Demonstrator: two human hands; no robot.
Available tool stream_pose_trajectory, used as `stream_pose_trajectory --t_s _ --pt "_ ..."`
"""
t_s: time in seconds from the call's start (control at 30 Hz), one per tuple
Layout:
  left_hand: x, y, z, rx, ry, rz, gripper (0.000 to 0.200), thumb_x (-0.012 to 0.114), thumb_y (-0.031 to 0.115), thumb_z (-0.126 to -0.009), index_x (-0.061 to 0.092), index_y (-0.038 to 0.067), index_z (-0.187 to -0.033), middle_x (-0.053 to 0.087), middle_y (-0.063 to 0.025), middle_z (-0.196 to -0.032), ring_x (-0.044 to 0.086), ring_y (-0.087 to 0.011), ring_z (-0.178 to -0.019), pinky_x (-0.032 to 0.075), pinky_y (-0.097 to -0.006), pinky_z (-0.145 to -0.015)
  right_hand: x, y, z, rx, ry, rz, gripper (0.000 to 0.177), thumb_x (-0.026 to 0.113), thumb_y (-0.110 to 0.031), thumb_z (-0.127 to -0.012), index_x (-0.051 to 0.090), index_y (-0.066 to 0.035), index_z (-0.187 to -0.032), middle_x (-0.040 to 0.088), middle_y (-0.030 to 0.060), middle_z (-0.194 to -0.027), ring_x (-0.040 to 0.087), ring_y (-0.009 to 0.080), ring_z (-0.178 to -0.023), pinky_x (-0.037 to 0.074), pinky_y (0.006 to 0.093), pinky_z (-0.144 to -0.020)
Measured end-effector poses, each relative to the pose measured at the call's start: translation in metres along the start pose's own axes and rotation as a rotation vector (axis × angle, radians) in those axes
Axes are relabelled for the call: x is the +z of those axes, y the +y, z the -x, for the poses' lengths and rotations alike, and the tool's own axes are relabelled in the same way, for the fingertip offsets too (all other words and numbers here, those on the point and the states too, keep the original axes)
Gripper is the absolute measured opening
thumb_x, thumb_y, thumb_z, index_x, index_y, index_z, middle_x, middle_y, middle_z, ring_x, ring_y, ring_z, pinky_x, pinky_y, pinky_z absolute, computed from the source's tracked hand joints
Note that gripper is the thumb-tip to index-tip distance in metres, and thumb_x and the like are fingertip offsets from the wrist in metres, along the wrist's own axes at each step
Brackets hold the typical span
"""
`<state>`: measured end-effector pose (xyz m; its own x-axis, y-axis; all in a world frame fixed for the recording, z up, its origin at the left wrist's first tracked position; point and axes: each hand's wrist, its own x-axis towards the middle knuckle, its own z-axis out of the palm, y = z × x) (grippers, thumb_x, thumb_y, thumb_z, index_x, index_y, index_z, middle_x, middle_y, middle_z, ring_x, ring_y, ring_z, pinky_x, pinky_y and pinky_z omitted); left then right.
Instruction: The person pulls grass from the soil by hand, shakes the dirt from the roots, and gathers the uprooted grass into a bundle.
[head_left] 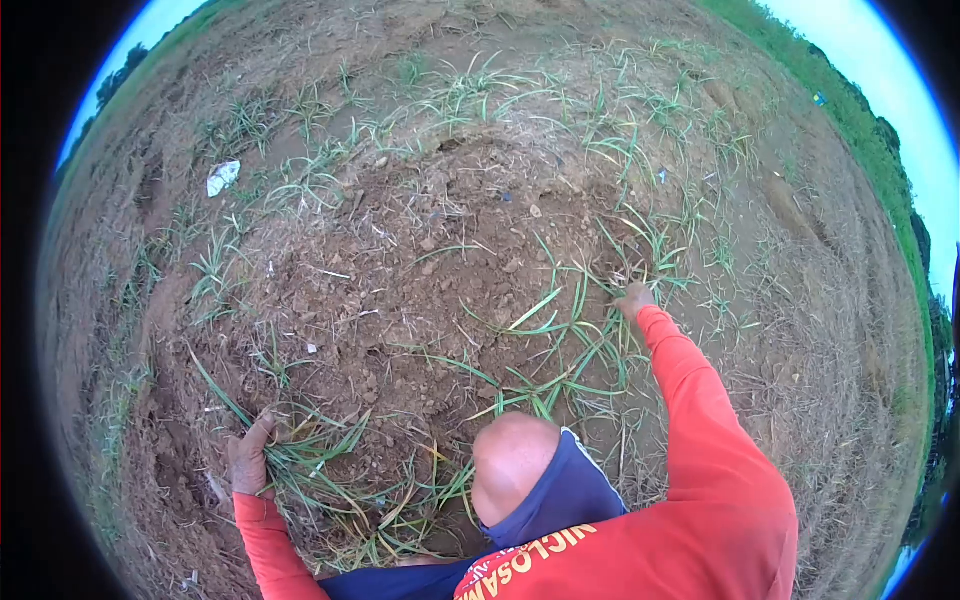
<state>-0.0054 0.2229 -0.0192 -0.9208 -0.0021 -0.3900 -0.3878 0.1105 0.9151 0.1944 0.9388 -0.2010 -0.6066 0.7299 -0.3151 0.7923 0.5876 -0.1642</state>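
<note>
At the lower left, my left hand point(250, 455) is closed round a bunch of long, narrow-leaved green plants point(315, 450), whose leaves fan out to the right just above the soil. Farther out on the right, my right hand point(634, 300) reaches down to a grass-like green plant point(655, 245), fingers closed at its base. The fingertips are partly hidden among leaves and dry stalks. Between my hands, more loose green leaves point(560, 330) lie across the brown soil point(400, 300), which looks broken and crumbly there.
My bare knee point(513, 465) is bent close to the plants at the bottom. A crumpled white scrap point(223, 178) lies at the upper left. Similar green tufts point(480, 90) grow farther out, and a green strip point(850, 110) borders the field on the right.
</note>
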Motion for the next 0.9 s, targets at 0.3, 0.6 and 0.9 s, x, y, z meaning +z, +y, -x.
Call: stream_pose_trajectory --t_s 0.3,0.6,0.9 --pt "0.004 0.007 0.001 -0.012 -0.037 0.014 0.019 0.079 0.017 -0.085 0.074 0.001 -0.095 0.069 -0.0026 -0.078 0.063 -0.0109 -0.064 0.048 -0.0264 -0.056 0.028 0.003 0.0 0.082 0.068 -0.101 0.05 0.074 -0.034 -0.081 0.07 0.007 -0.109 0.069 0.0323 -0.112 0.069 0.0426 -0.106 0.055 0.0457 -0.094" --pt "-0.013 0.007 0.017 0.009 0.1 0.046 0.019 0.08 0.017 -0.086 0.074 0.001 -0.094 0.068 -0.0013 -0.079 0.062 -0.0109 -0.063 0.048 -0.0267 -0.056 0.033 -0.026 0.026 0.232 0.247 -0.18 0.027 0.064 -0.016 -0.085 0.073 0.003 -0.103 0.07 0.0302 -0.112 0.067 0.0478 -0.108 0.053 0.0514 -0.097" --pt "-0.056 -0.011 0.027 -0.133 0.017 -0.014 0.02 0.068 0.027 -0.1 0.068 0.008 -0.105 0.059 0.0032 -0.081 0.055 -0.007 -0.069 0.042 -0.0234 -0.059 0.035 0.024 -0.021 0.211 -0.007 -0.003 0.04 0.062 -0.023 -0.083 0.071 0.005 -0.11 0.067 0.0307 -0.12 0.066 0.0443 -0.115 0.054 0.0456 -0.099"
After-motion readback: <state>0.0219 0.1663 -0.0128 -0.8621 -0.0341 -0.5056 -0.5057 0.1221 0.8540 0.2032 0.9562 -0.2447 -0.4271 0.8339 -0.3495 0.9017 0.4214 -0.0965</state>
